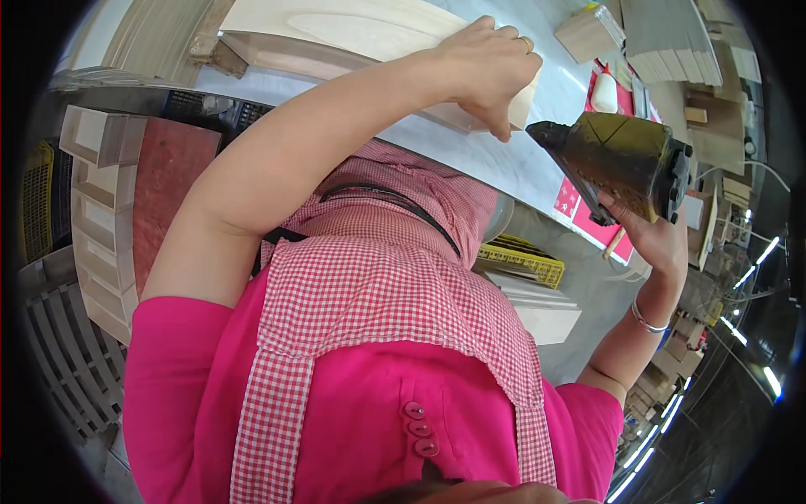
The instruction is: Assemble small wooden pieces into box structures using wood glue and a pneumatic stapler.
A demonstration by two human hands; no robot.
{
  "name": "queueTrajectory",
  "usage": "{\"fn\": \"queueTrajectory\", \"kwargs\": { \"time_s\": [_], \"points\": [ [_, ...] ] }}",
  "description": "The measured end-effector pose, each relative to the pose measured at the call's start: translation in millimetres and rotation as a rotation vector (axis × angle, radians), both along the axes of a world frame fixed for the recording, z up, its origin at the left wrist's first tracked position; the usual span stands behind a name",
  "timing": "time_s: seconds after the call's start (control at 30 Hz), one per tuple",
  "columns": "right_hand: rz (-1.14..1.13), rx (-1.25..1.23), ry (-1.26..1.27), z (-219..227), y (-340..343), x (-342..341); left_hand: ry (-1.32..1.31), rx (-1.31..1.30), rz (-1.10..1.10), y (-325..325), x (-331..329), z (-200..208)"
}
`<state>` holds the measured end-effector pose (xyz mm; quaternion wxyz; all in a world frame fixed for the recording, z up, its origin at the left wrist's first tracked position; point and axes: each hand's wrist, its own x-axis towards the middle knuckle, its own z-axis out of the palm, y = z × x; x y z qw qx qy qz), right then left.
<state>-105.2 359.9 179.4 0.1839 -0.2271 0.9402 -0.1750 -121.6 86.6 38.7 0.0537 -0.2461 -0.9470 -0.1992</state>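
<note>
A long pale wooden box (311, 57) lies on the light tabletop in front of me. My left hand (495, 76) grips its right end, fingers bent over the top and thumb down along the near side. In my right hand (655, 239) is a worn black and yellow nail gun (621, 160), held by its handle, which the fingers partly hide. The tool's narrow nose points left at the box's end, close by the left thumb. From this angle I cannot tell whether the nose touches the wood.
A white glue bottle (604, 91) stands on a red sheet to the right. Stacked wooden boards (676, 42) and a small wood block pile (590, 34) sit behind. On the left are box frames (101, 218); below the table, a yellow crate (525, 259).
</note>
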Motion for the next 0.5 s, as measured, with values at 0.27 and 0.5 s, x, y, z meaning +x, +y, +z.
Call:
{"fn": "queueTrajectory", "kwargs": {
  "time_s": [0.27,0.5],
  "points": [
    [0.117,0.065,0.063,-4.9,0.3,-10.9,-0.028,-0.001,0.009,1.0,2.1,2.2],
    [0.060,0.045,0.007,-3.4,-7.3,-11.2,-0.020,0.011,0.011,1.5,1.4,0.8]
  ]
}}
